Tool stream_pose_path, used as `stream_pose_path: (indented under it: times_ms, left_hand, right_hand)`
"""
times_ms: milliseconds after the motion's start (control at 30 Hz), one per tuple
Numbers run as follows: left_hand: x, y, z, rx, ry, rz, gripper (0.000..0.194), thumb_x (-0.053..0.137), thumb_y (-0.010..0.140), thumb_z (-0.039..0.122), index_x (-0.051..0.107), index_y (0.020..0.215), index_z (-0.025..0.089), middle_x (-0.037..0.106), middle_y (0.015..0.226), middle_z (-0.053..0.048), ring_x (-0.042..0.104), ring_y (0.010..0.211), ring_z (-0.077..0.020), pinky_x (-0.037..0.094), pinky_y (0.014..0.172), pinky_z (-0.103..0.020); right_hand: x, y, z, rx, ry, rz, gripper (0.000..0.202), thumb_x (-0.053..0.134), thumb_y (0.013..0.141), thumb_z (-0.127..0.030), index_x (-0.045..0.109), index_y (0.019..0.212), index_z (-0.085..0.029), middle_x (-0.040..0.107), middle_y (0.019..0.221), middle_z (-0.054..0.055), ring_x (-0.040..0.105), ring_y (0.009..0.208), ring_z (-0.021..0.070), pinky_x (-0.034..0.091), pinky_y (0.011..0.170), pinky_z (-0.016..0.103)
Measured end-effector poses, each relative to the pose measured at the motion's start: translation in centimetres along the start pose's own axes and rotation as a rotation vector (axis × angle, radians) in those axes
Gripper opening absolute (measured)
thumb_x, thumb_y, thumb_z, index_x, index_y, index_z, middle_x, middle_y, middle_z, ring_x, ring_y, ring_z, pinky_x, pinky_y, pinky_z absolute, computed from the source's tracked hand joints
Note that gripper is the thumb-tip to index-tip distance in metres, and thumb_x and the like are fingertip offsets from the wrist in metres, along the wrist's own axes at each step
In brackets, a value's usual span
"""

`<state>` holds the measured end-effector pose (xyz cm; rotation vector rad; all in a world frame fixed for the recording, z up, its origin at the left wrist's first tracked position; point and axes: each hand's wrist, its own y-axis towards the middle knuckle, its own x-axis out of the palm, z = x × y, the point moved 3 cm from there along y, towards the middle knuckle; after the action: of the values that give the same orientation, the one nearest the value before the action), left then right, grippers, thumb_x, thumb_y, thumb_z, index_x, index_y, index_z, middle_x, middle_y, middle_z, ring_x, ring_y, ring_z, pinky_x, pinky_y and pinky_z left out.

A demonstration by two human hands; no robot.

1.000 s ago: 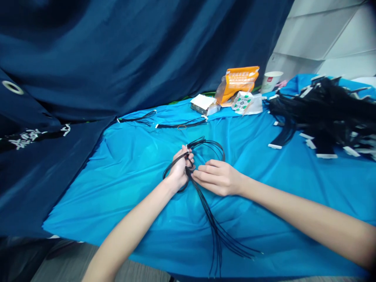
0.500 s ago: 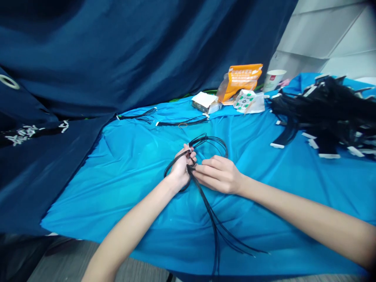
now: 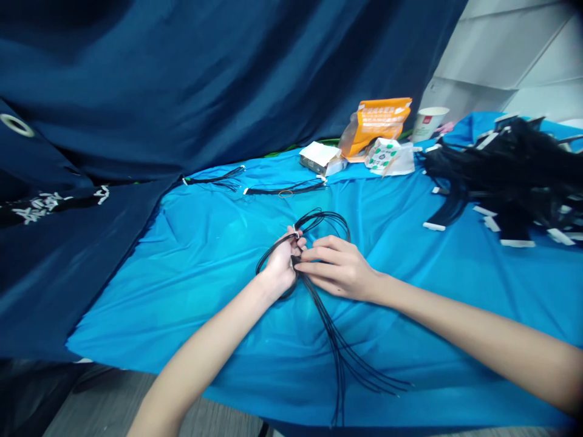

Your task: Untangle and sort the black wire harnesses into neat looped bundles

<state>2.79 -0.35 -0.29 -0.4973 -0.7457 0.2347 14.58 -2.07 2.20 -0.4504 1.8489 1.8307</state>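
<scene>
A bundle of thin black cables point(image 3: 328, 325) is held between my hands above the blue cloth. Part of it loops up behind my fingers, and its loose ends fan out toward the cloth's front edge. My left hand point(image 3: 285, 258) is closed around the bundle, with a small white connector point(image 3: 296, 232) showing at its fingertips. My right hand point(image 3: 341, 267) pinches the cables from the right, close to the left palm, where a dark piece shows at the fingertips. The fingers hide the exact grip.
Blue cloth point(image 3: 204, 255) covers the table. Two cable bundles point(image 3: 214, 178) lie at the back left, one near an orange rubber band point(image 3: 286, 194). A small box point(image 3: 321, 158), an orange pouch point(image 3: 380, 124) and a paper cup point(image 3: 428, 123) stand behind. Black cables point(image 3: 505, 176) are heaped right.
My right fingers have shifted slightly and spread a little at the cables near my left palm. The loose ends have moved slightly. The view has drifted a little.
</scene>
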Motion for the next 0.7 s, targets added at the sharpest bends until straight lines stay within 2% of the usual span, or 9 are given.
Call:
stream_pose_path:
  times_ms: [267, 433, 500, 567, 633, 700]
  left_hand:
    - [0.0, -0.1, -0.1, -0.006, 0.003, -0.018, 0.030, 0.037, 0.091, 0.033, 0.046, 0.069, 0.014, 0.041, 0.047, 0.004, 0.033, 0.035, -0.0042, 0.025, 0.034, -0.015]
    - [-0.2, 0.3, -0.2, -0.015, 0.007, -0.003, 0.029, 0.036, 0.091, 0.029, 0.046, 0.068, 0.014, 0.039, 0.046, 0.005, 0.032, 0.034, -0.0038, 0.026, 0.035, -0.015]
    - [-0.2, 0.3, -0.1, 0.026, 0.034, 0.014, 0.029, 0.038, 0.091, 0.030, 0.047, 0.069, 0.014, 0.040, 0.046, 0.005, 0.032, 0.034, -0.0035, 0.025, 0.036, -0.014]
    - [-0.2, 0.1, 0.2, 0.116, 0.087, 0.027, 0.028, 0.043, 0.089, 0.034, 0.048, 0.070, 0.014, 0.041, 0.047, 0.005, 0.033, 0.035, -0.0030, 0.024, 0.036, -0.014]
    - [-0.2, -0.3, 0.6, 0.220, 0.145, 0.019, 0.031, 0.050, 0.084, 0.043, 0.048, 0.072, 0.014, 0.043, 0.049, 0.005, 0.034, 0.036, -0.0028, 0.025, 0.037, -0.014]
    - [-0.1, -0.7, 0.8, 0.300, 0.199, 0.004, 0.038, 0.054, 0.078, 0.051, 0.049, 0.075, 0.014, 0.043, 0.051, 0.005, 0.035, 0.037, -0.0027, 0.025, 0.038, -0.014]
  right_hand:
    - [0.0, -0.1, -0.2, -0.064, -0.091, 0.039, 0.011, 0.062, 0.079, -0.015, 0.064, 0.089, -0.014, 0.069, 0.085, 0.004, 0.059, 0.084, 0.0172, 0.049, 0.063, 0.029]
    - [0.2, 0.0, 0.0, 0.028, 0.072, 0.066, 0.014, 0.060, 0.077, -0.010, 0.064, 0.090, -0.014, 0.070, 0.085, 0.006, 0.060, 0.087, 0.0181, 0.051, 0.071, 0.032]
    - [0.0, 0.2, 0.1, 0.118, 0.234, 0.071, 0.014, 0.059, 0.078, -0.009, 0.064, 0.090, -0.015, 0.070, 0.086, 0.007, 0.061, 0.088, 0.0178, 0.052, 0.076, 0.033]
    - [-0.2, 0.5, 0.4, 0.285, 0.441, 0.060, 0.013, 0.058, 0.080, -0.011, 0.066, 0.089, -0.016, 0.070, 0.087, 0.007, 0.063, 0.087, 0.0173, 0.052, 0.079, 0.033]
    - [-0.6, 0.7, 1.0, 0.539, 0.694, 0.035, 0.011, 0.058, 0.081, -0.015, 0.067, 0.086, -0.018, 0.070, 0.086, 0.006, 0.064, 0.085, 0.0172, 0.052, 0.078, 0.033]
    - [-1.2, 0.7, 1.9, 0.809, 0.973, 0.077, 0.008, 0.060, 0.081, -0.021, 0.067, 0.082, -0.018, 0.069, 0.082, 0.004, 0.065, 0.082, 0.0171, 0.053, 0.076, 0.033]
